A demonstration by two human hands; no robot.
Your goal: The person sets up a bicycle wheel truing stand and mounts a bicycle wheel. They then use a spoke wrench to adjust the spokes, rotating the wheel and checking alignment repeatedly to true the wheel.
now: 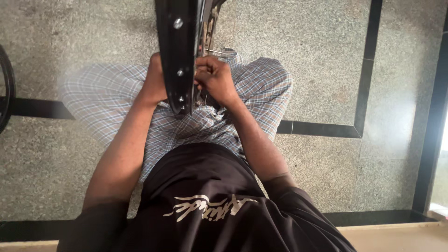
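Nearest to me is my black shirt with its pale lettering, then my lap in checked blue-and-white trousers; I sit on a speckled stone floor crossed by black strips.

Between my knees a black wheel rim stands on edge, its lower curve resting in my lap and the rest rising out of view ahead. Small silver spoke heads dot its inner face.

My left hand is wrapped around the far side of the rim, closed on it and mostly hidden behind it, so I cannot see its fingers. My right hand sits just beside the rim on the other side, fingers curled tight and narrow around something small where the spokes meet the rim — what exactly is pinched there I cannot tell.

To work well here, I judge the rim has to stay steady: left hand firm, lap as a cradle, and only the right fingertips turning, in small movements, so the thin spoke does not twist or slip.

Farther out, at the left edge, the dark curve of another wheel shows — well apart from my hands.
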